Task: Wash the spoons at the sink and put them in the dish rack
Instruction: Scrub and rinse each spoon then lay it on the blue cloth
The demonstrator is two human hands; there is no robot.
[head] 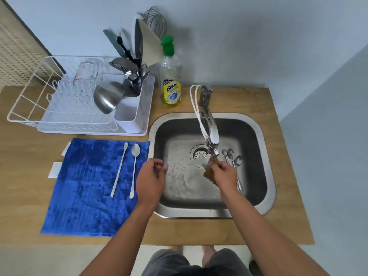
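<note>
Spoons: three lie in the sink at the right wall, prob. parked there awaiting a scrub. Two more spoons on the blue cloth left of the basin; whether washed or not, can't tell. Right hand is clamped on a brown sponge right under the tap, likely wetting it. Left hand hovers at the sink's left rim, fingers loosely curled, holding nothing. Dish rack sits behind the cloth, w/ a soap bottle beside it.

blue cloth on the counter, soap bottle behind it.
</note>
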